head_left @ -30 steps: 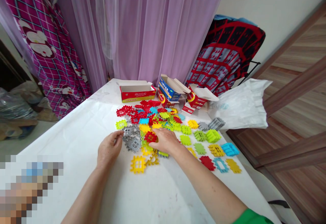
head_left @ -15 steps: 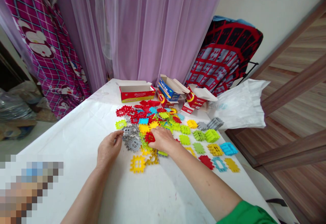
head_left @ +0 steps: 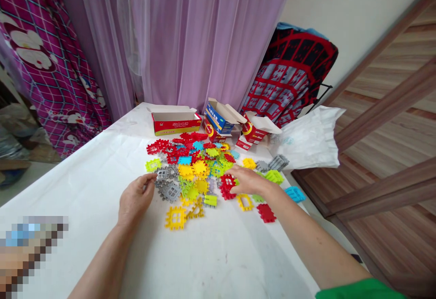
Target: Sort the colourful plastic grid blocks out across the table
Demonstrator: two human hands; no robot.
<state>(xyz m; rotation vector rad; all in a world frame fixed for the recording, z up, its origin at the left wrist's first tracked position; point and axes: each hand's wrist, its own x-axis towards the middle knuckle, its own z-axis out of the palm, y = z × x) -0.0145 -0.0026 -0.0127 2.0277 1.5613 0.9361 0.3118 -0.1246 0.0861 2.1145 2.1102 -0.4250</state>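
Note:
My left hand (head_left: 136,199) has its thumb and forefinger closed at the edge of a grey window-shaped building block (head_left: 162,175), at the left of a heap of colourful plastic blocks. Under and beside it lie more grey blocks (head_left: 170,192). My right hand (head_left: 250,182) grips a red window-shaped building block (head_left: 227,187) by its right edge, low over the table right of the heap. A yellow frame block (head_left: 245,202) and a flat red block (head_left: 266,213) lie just nearer to me. My right forearm hides part of the blocks on that side.
Behind the heap stand an open red box (head_left: 177,125), a blue box (head_left: 220,118) and another red box (head_left: 254,129). A white bag (head_left: 306,140) lies at the back right. Sorted blocks, such as a blue one (head_left: 294,194), sit near the right table edge.
My right hand has moved right, away from the heap, with the red window-shaped block. My left hand stays by the grey block. The whole view has shifted slightly.

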